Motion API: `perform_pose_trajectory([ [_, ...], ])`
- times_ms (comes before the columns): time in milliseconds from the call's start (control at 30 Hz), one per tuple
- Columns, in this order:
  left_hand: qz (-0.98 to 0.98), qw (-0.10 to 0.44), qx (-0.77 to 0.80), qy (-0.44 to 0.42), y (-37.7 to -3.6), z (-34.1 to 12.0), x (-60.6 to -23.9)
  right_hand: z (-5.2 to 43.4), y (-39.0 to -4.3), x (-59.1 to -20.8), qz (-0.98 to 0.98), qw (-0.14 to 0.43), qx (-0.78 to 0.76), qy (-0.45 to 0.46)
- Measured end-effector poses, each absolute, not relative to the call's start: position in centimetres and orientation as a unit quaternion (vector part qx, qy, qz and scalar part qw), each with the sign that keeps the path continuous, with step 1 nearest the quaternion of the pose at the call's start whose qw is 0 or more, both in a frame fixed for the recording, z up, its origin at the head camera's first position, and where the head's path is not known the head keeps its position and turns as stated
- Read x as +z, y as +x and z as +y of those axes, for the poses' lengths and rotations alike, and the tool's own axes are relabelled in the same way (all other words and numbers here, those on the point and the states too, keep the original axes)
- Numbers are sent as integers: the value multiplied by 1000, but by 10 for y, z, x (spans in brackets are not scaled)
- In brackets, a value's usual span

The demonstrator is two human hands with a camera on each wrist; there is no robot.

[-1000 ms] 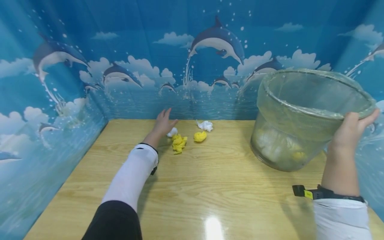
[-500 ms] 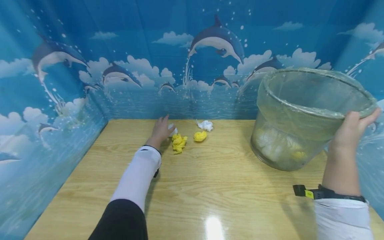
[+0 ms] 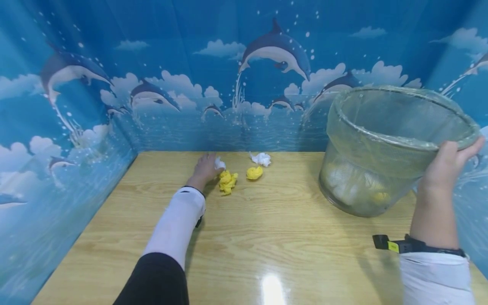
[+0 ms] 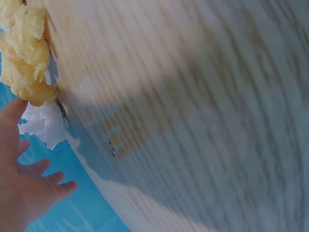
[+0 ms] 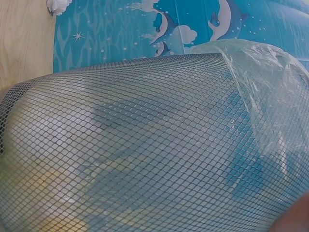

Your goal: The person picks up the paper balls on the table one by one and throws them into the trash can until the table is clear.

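Blue dolphin-printed walls [image 3: 152, 63] box in a glossy light wooden table [image 3: 267, 237]. Far across it, the left hand [image 3: 206, 167] reaches with fingers spread and relaxed, fingertips at a small crumpled white paper ball [image 3: 219, 163]; whether they touch it is unclear from the wrist view. The ball lies just beside a crumpled yellow paper wad [image 3: 227, 181]. It looks feather-light, soft and easily crushed, best taken in a gentle pinch across its middle. The right hand [image 3: 446, 163] grips the rim of a tilted grey mesh wastebasket lined with clear plastic [image 3: 381, 140], fingers curled over the edge.

bare table [image 3: 267, 237] centre – tilted basket [image 3: 385, 148] right
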State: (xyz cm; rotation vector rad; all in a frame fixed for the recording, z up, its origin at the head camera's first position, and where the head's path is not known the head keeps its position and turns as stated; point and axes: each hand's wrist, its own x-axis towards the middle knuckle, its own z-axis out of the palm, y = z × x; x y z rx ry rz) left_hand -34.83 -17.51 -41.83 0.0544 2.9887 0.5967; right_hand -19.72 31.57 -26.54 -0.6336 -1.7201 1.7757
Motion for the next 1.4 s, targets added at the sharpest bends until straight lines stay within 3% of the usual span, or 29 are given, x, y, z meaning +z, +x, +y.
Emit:
perform_pose_trajectory([
  [967,978,75,175,87,-347,-167,-423,314,-198,-265,-631,308,675,-225],
  [1400,960,134,224,100,-340,-163,-417,314,-196,-264,-638,301,672,-227],
])
